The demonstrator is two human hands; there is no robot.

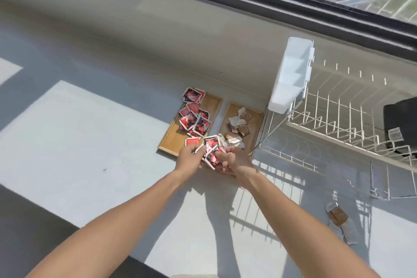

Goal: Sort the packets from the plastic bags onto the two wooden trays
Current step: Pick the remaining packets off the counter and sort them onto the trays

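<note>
Two wooden trays lie side by side on the grey counter. The left tray (214, 106) carries a heap of red packets (195, 117). On the right tray (256, 128) lie several brown and white packets (240, 123). Both my hands meet at the trays' near ends around a bunch of red packets (212, 150). My left hand (190, 158) pinches the bunch from the left. My right hand (232, 161) cups it from the right and below. No plastic bag can be made out in my hands.
A white wire dish rack (338, 124) with a white plastic caddy (291, 74) stands right of the trays; a black object (401, 119) sits in it. A brown and white packet (338, 216) lies on the counter at the lower right. A window runs along the back.
</note>
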